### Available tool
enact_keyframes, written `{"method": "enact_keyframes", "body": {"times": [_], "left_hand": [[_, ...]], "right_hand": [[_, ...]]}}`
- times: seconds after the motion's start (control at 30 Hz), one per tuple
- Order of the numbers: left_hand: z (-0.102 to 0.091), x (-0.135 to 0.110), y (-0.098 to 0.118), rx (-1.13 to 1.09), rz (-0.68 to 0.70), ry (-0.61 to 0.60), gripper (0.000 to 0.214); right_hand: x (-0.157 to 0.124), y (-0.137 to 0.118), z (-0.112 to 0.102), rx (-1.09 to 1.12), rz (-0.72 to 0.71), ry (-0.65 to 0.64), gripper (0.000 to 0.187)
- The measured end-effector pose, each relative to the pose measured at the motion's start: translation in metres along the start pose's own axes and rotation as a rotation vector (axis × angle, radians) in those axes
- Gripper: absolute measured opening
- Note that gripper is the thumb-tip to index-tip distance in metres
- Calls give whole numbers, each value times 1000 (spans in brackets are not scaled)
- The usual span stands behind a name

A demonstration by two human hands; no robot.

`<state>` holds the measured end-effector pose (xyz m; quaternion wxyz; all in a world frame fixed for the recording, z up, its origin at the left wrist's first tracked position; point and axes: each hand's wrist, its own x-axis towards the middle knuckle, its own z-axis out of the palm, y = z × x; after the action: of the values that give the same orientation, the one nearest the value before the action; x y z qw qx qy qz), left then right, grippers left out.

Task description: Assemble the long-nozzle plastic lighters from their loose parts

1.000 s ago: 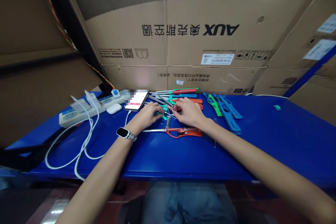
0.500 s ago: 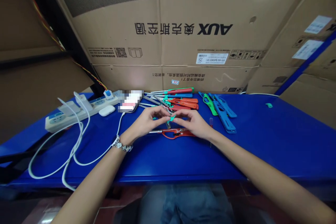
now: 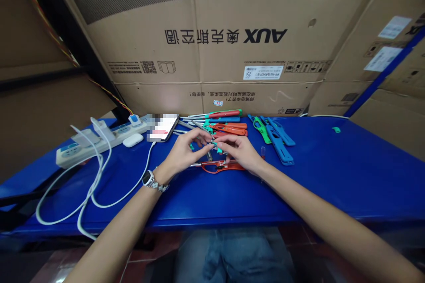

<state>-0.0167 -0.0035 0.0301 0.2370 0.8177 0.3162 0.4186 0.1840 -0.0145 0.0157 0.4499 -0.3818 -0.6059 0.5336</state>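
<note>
1. One second ago the hands are apart over the clutter; now they meet, fingertip to fingertip, in front of the pile of lighters [image 3: 229, 126] on the desk [image 3: 212, 205].
2. The right hand [image 3: 245, 152] pinches a small green piece [image 3: 219, 150] between thumb and fingers.
3. The left hand [image 3: 187, 152] is curled, its thumb and fingertips at the same spot; whether it grips the piece too, I cannot tell.
4. Half a second ago the green shows right between both sets of fingertips; now it shows more at the right thumb, so it has probably been turned or shifted.
5. That suggests close two-handed handling of one small part.
6. An orange lighter [image 3: 233, 166] lies just below the hands, its inner parts showing; contact with the right fingers is unclear.
7. The blue handles [image 3: 279, 145] lie untouched to the right, as earlier.
</note>
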Motion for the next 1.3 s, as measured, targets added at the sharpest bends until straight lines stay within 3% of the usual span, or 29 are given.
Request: {"method": "enact_keyframes", "body": {"times": [0.13,0.37,0.47,0.57,0.67,0.83,1.03,1.3], "left_hand": [[-4,-1,-4,98,162,-95,12],[-6,-7,-3,211,200,-218,14],[-10,-10,-2,222,133,-262,14],[-13,-15,-2,216,62,-288,16],[-14,-18,-2,238,29,-329,17],[-10,-20,-3,329,0,-382,15],[-7,-19,-2,311,-6,-396,13],[-11,-19,1,318,-55,-434,12]], "right_hand": [[0,3,0,55,29,23,43],[-4,12,4,-99,-41,16,36],[-9,6,-1,-365,-131,18,23],[-18,0,-14,-776,-342,48,9],[-29,-1,-28,-994,-532,-89,13],[-37,5,-36,-1073,-646,-199,21],[-38,5,-35,-1184,-741,-236,25],[-40,4,-38,-1231,-712,-290,25]]}}
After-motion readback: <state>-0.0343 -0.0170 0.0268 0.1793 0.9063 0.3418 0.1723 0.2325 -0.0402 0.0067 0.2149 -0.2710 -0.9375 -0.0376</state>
